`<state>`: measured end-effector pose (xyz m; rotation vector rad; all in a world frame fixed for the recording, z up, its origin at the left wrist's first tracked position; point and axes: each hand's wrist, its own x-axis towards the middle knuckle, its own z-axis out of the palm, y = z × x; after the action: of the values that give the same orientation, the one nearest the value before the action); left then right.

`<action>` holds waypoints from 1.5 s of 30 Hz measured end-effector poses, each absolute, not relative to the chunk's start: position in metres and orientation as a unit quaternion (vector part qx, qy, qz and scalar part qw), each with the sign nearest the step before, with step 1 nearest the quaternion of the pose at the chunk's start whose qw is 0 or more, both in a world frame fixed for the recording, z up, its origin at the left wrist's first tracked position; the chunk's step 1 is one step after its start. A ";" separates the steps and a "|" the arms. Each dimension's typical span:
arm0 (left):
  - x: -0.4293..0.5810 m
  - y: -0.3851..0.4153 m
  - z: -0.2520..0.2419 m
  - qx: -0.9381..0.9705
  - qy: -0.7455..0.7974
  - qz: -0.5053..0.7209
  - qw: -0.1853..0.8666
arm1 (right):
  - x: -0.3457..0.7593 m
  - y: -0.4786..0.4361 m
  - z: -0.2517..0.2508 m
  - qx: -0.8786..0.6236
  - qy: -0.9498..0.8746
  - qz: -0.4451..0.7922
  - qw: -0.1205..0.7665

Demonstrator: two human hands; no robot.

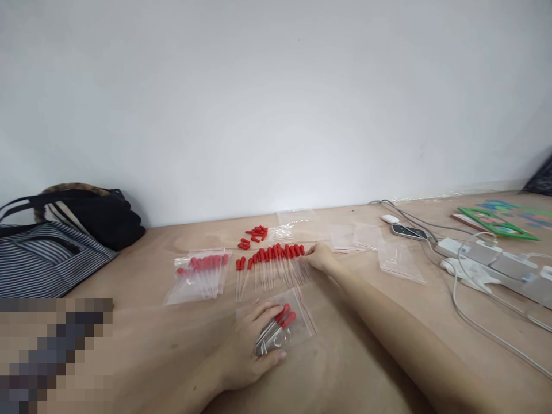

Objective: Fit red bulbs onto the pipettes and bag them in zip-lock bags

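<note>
My left hand (250, 345) holds a clear zip bag (302, 313) near the table's front, its thumb and fingers around the bag's left part. Inside the bag lie droppers with red bulbs (288, 319). Beyond it, a row of glass droppers with red bulbs (269, 254) lies side by side on the table. My right hand (318, 257) reaches to the right end of that row, its fingertips pinched at the last dropper. Left of the row are filled clear bags (198, 282) with more red-bulbed droppers.
Loose red bulbs (257, 232) lie behind the row. Flat clear bags (399, 261) are to the right, near a phone (409, 232), a power strip (495, 261) and white cables. A striped bag (56, 256) stands at the left, and a white wall rises behind.
</note>
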<state>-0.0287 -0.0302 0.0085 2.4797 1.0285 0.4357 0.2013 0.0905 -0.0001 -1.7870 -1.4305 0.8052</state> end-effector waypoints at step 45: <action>-0.031 -0.026 0.002 0.897 0.360 0.152 0.207 | 0.204 -0.027 -0.013 -0.417 -0.461 0.615 0.485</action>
<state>-0.0315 -0.0258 0.0020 2.4977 1.0025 0.4233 0.2045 -0.0275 -0.0127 -1.0152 -1.1222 1.4979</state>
